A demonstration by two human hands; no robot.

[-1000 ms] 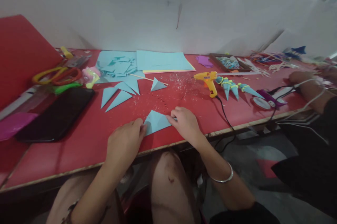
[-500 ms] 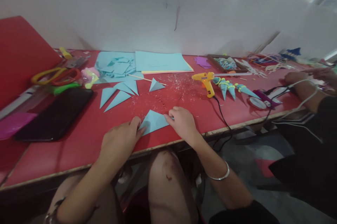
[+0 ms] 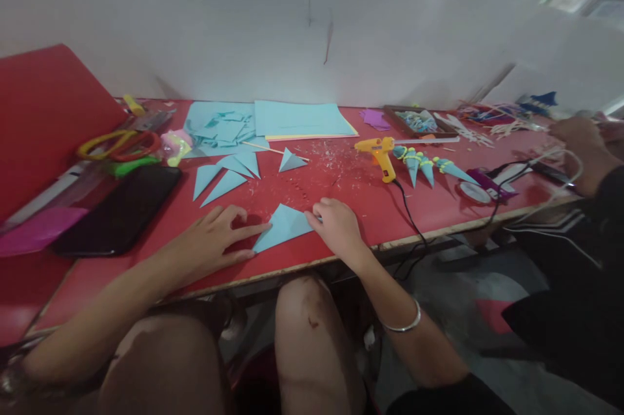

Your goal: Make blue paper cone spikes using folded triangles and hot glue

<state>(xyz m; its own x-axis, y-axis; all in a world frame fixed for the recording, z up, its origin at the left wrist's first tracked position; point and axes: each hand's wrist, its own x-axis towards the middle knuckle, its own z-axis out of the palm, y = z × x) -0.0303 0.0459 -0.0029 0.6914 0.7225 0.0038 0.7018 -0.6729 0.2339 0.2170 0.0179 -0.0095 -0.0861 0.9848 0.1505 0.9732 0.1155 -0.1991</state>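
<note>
A light blue piece of paper (image 3: 283, 227), pointed at the top, lies near the front edge of the red table (image 3: 312, 251). Its right corner is pinched by my right hand (image 3: 337, 225), which hides that end. At the paper's left corner is my left hand (image 3: 217, 240), fingers spread, two fingertips at or very near the edge. Beyond the hands sit several folded blue paper triangles (image 3: 225, 186), and a single small one (image 3: 291, 160) beside a thin wooden stick (image 3: 260, 146).
A yellow glue gun (image 3: 381, 155) with a black cord stands right of centre, near decorated blue paper cones (image 3: 426, 171). Leftward lie a black phone (image 3: 119, 213) and scissors (image 3: 110, 145). Blue sheets (image 3: 299, 119) rest by the wall. Another person's arm (image 3: 585, 145) is far right.
My left hand has let go of the paper's left corner, moved left and spread its fingers. My right hand keeps its pinch. The other person's hand at far right has shifted, uncovering a dark object.
</note>
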